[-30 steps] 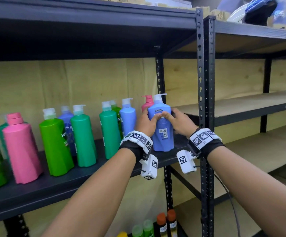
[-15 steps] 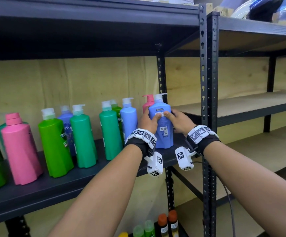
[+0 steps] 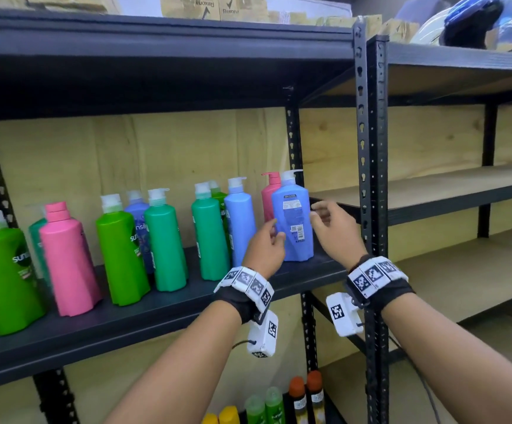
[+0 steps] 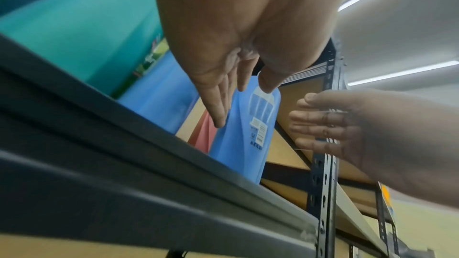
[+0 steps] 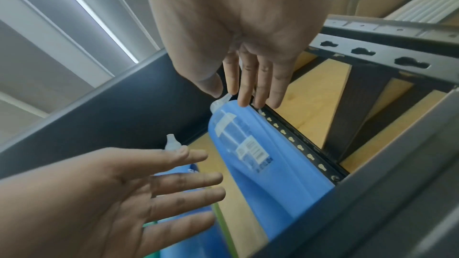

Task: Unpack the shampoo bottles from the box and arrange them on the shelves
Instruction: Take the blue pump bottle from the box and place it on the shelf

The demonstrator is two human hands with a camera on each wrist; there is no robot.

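Observation:
A blue shampoo bottle [image 3: 293, 218] with a white pump stands upright at the right end of the dark shelf [image 3: 126, 319], its back label facing me. My left hand [image 3: 268, 240] hovers just left of it, fingers loosely spread and holding nothing. My right hand [image 3: 325, 218] is open just right of it, also apart from the bottle. The left wrist view shows the bottle [image 4: 248, 134] beyond my straight left fingers [image 4: 218, 109]. In the right wrist view it [image 5: 261, 154] lies below my right fingers [image 5: 244, 89]. A pink bottle [image 3: 267, 197] stands behind it.
Several green, blue and pink bottles [image 3: 163, 240] line the shelf to the left. A black upright post [image 3: 371, 179] stands close to my right wrist. Bare wooden shelves [image 3: 447, 185] lie to the right. Small bottles [image 3: 279, 405] stand on a lower shelf, cardboard boxes [image 3: 212, 7] on top.
Both hands have let go of the blue bottle and drawn back and apart. The bottle now stands alone on the shelf.

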